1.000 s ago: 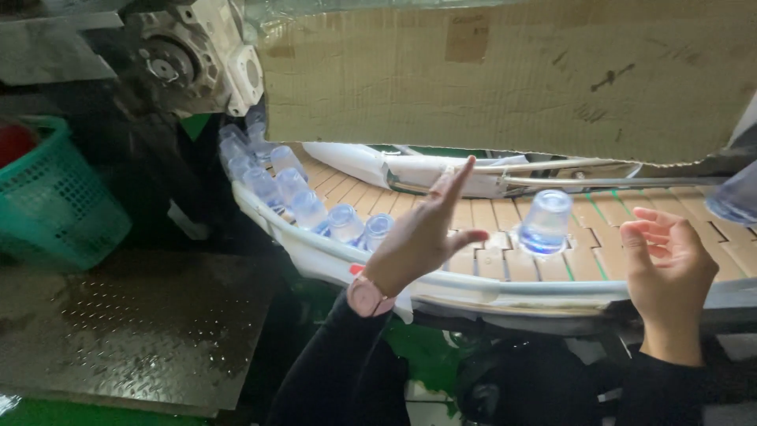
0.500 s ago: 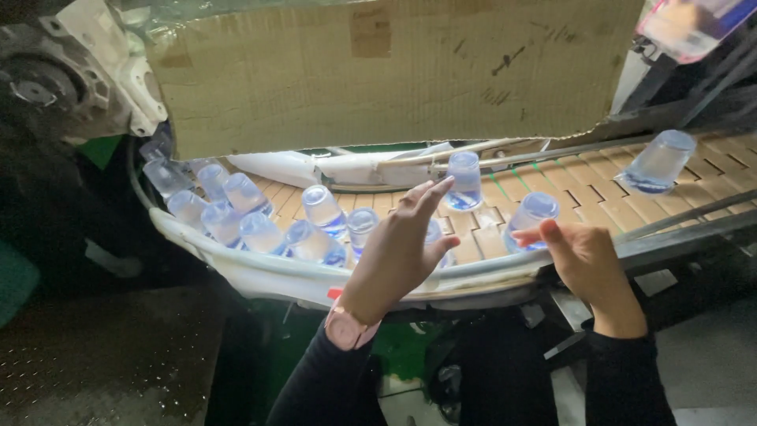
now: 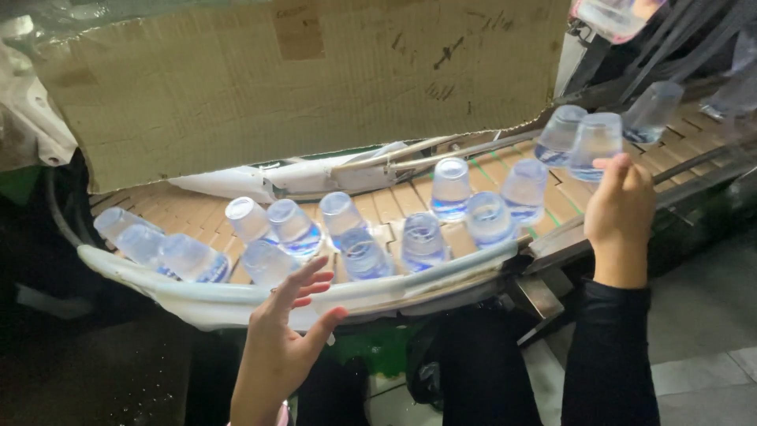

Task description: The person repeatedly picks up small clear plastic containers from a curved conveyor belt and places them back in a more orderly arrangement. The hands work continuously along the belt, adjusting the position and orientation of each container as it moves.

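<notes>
Cardboard sheeting (image 3: pixel 300 87), brown, scuffed and torn along its lower edge, fills the upper half of the frame as a backdrop behind a curved tan slat conveyor (image 3: pixel 386 207) that sweeps from the left edge up toward the upper right. A white plastic guide rail (image 3: pixel 236 300) rims its near edge, and a second white guide (image 3: pixel 300 177) lies along the far side. On the slats stand many clear, water-filled plastic cups (image 3: pixel 422 241), upside down with the narrow end up, crowded at centre and left and thinning toward the upper right. The right hand (image 3: pixel 619 213), in a black sleeve, is raised at the right of the frame with fingers extended and loosely together, fingertips touching or just short of one inverted clear cup (image 3: pixel 593 146) at the upper right; it grips nothing that can be seen. That cup's long axis is close to upright, and it lies just above and beyond the right hand, well apart from the left. The left hand (image 3: pixel 284 331), at lower centre, is spread and empty, fingers fanned, hovering just before the rail and nearest the cups (image 3: pixel 268 264) bunched behind it.
</notes>
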